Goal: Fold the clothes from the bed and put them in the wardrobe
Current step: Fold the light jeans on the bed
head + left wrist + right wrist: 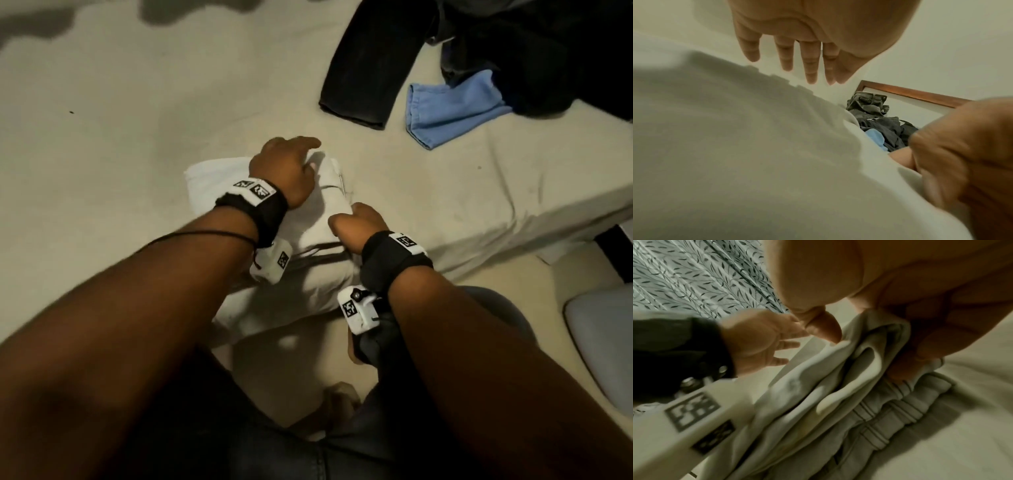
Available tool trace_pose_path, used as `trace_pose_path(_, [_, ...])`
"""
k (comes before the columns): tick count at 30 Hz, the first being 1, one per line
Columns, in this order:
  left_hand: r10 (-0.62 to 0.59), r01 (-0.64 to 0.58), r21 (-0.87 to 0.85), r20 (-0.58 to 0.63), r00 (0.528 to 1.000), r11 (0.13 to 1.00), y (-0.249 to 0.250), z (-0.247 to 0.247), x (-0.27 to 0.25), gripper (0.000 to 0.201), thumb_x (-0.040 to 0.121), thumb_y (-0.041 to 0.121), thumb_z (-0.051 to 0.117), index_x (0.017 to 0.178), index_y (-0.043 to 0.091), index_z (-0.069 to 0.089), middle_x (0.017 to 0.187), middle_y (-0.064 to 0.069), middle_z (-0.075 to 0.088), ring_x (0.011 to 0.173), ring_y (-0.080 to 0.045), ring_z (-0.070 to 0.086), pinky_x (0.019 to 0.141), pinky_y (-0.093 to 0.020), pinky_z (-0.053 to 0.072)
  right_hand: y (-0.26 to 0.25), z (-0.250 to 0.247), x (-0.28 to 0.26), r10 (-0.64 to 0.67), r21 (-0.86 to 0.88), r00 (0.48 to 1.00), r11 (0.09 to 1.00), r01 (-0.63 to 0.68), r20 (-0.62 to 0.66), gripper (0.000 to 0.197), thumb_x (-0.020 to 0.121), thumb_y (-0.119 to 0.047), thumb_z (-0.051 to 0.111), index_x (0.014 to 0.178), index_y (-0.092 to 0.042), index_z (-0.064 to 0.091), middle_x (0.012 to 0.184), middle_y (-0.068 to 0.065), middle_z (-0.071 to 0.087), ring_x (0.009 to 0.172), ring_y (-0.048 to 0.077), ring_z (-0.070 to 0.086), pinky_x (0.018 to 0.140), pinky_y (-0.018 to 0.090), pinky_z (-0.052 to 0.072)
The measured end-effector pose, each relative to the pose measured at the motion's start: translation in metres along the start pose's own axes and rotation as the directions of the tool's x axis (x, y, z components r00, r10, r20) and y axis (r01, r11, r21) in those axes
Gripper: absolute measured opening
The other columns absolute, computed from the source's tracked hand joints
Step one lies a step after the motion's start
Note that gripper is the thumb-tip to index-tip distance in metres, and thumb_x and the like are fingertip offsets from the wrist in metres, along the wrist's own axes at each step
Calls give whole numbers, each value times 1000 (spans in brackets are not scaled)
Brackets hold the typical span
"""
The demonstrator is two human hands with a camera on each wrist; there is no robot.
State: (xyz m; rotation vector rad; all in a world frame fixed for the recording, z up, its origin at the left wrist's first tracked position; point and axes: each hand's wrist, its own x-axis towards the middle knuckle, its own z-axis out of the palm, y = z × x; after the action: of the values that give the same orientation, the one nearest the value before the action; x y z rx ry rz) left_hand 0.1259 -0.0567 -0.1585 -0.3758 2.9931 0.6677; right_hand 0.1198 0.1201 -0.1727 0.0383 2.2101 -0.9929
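Observation:
A folded white garment (325,205) with dark drawstrings lies near the front edge of the bed (137,120). My left hand (291,168) is spread over its far end, fingers (809,65) straight and holding nothing. At the garment's right edge, my right hand (356,222) grips it. The right wrist view shows the thumb and curled fingers (931,337) bunching the white cloth (818,386). In the left wrist view the white garment (735,146) fills the lower left, with my right hand (962,154) blurred at its edge.
Black trousers (370,61), a blue garment (448,106) and a dark heap of clothes (548,51) lie at the bed's far right. A grey cushion (603,342) sits on the floor to the right. A leaf-patterned curtain (694,272) hangs beyond the bed.

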Motion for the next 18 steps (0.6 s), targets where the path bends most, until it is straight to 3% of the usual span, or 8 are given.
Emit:
trace_pose_path(2, [-80,77,36,88,993,996,11,5,24,50,100,42,46,149,36,41,141,-2,60,132,-34,50,109,-50,40,1,-2,3,-13,-31,999,999,14,34,43,70,-33,59,108,-14,61,107,7,66,98,31,63,87,36,54])
trace_pose_path(4, [-123,114,70,133,983,991,20,9,46,51,98,55,49,145,34,48,140,1,61,131,-30,53,108,-47,42,4,-7,8,-15,-43,998,999,18,56,41,66,-32,60,104,-15,62,102,5,67,93,29,65,83,35,56])
trace_pose_path(7, [-107,77,167,178,978,983,27,11,68,41,93,57,61,113,23,72,119,-4,70,111,-28,62,92,-36,50,10,-12,16,-45,-87,994,995,53,97,30,63,-26,62,91,-15,65,90,6,71,84,29,69,74,33,59])
trace_pose_path(9, [-111,73,214,172,979,974,24,14,80,40,93,53,64,103,16,74,109,-9,71,102,-31,63,82,-33,49,15,-17,20,-60,-123,991,990,75,121,23,70,-14,67,92,-16,64,88,7,73,83,29,72,75,36,61])
trace_pose_path(11, [-143,110,210,150,978,971,18,15,89,41,94,53,63,99,14,74,103,-10,70,97,-32,62,80,-34,49,19,-20,24,-73,-122,990,989,88,124,21,77,-9,68,96,-18,62,89,5,73,84,27,73,73,36,61])
trace_pose_path(13, [-169,140,193,145,975,971,14,17,95,43,94,55,61,95,14,73,99,-9,70,95,-31,62,82,-36,51,23,-24,27,-96,-160,988,980,115,121,19,85,-12,68,99,-19,59,95,3,70,90,27,69,70,30,52])
trace_pose_path(18, [-147,130,88,227,963,988,19,27,93,37,92,57,64,94,21,71,94,1,65,97,-24,61,78,-31,42,36,-17,34,-59,-248,995,966,77,79,23,84,-22,69,104,-24,58,108,2,68,99,28,66,84,33,54])
